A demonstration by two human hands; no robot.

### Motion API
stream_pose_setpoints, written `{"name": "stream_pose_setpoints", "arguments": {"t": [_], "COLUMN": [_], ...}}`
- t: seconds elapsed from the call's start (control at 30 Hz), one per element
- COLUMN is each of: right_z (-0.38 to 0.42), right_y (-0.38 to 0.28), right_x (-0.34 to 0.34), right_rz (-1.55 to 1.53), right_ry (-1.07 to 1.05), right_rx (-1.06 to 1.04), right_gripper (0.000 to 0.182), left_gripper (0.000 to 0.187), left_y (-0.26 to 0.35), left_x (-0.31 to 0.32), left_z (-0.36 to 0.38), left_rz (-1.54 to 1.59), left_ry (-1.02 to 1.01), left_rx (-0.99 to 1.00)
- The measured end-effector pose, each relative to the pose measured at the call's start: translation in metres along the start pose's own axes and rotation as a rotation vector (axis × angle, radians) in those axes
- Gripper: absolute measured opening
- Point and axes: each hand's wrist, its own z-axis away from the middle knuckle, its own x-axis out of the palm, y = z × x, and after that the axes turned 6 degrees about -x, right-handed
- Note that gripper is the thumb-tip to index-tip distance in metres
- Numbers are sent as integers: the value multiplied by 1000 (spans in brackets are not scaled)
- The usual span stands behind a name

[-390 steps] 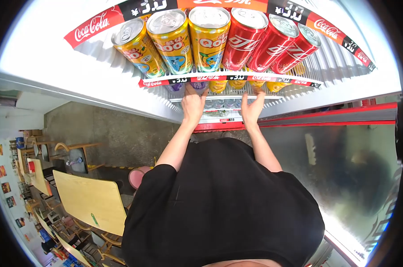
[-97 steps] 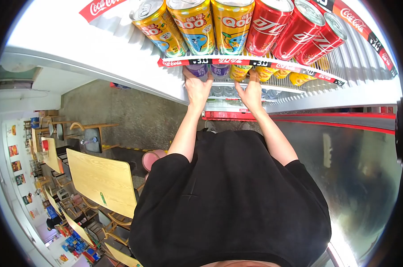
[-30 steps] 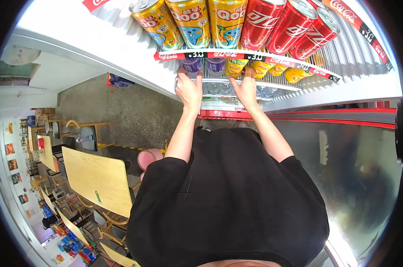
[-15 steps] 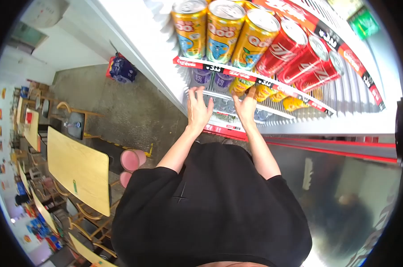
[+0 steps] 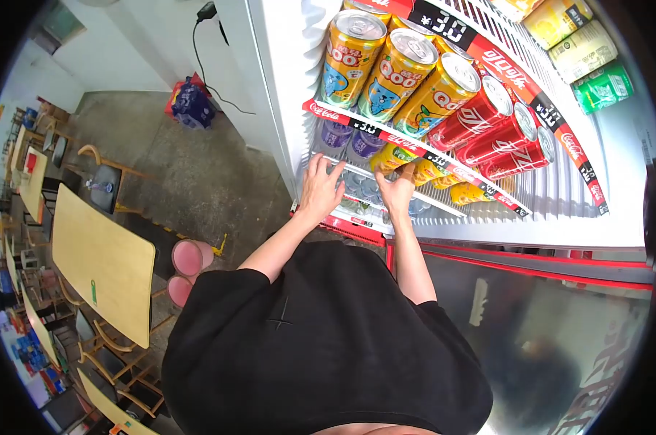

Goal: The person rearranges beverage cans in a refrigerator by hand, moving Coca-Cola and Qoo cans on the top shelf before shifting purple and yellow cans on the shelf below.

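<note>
My left hand (image 5: 322,190) is at the front of a lower fridge shelf, fingers apart and holding nothing, just below the purple-labelled drinks (image 5: 335,136). Beside it, my right hand (image 5: 396,193) has its thumb and fingers on either side of the lower end of a yellow drink container (image 5: 393,156); part of the grip is hidden. More yellow drinks (image 5: 431,172) lie to the right. On the shelf above stand orange Qoo cans (image 5: 353,58) and red Coca-Cola cans (image 5: 475,114). Below my hands, clear bottles (image 5: 360,185) show on a lower level.
Price strips (image 5: 421,148) edge the shelves. The fridge door (image 5: 516,319) stands open at the right. More cans, one green (image 5: 603,87), sit on the top shelf. To the left are a wooden table (image 5: 103,261), chairs, pink stools (image 5: 192,258) and a dark blue bag (image 5: 192,103).
The camera view has shifted, so more of the upper shelf shows and the room has slid left. Both hands remain at the same lower shelf, with little change in pose.
</note>
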Motion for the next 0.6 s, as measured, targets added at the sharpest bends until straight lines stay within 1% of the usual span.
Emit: {"name": "stream_pose_setpoints", "arguments": {"t": [0.13, 0.17, 0.3, 0.37, 0.4, 0.43, 0.47, 0.53, 0.57, 0.6], "right_z": [2, 2, 4, 8, 12, 17, 23, 31, 35, 39], "right_y": [4, -1, 1, 0, -3, -7, -11, -20, -22, -24], "right_x": [0, -3, -1, -2, -1, 1, 4, 7, 8, 8], "right_rz": [-56, -41, -9, 5, 14, 86, 157, 93, 62, 60], "right_ry": [25, -2, -35, -52, -53, 32, 117, 180, 212, 225], "right_rx": [-27, -15, -53, -57, -6, -84, -161, -173, -180, -158], "right_gripper": [76, 76, 72, 70, 68, 66, 65, 61, 59, 57], "left_gripper": [50, 50, 49, 50, 51, 59, 61, 67, 73, 74], "left_y": [-4, -5, -1, 3, 2, -4, -8, -17, -23, -27], "left_x": [-2, -4, -13, -13, -12, -10, -8, -4, -2, 1], "left_z": [-3, -5, -7, -7, -6, -5, -4, -3, -3, -2], "left_rz": [-41, -47, -69, -82, -89, -85, -16, 114, 120, 113], "left_ry": [-85, -98, -61, -133, -172, -186, -248, -371, -283, -315], "left_rx": [-7, 1, 26, -39, -70, -18, -57, -131, -15, -19]}}
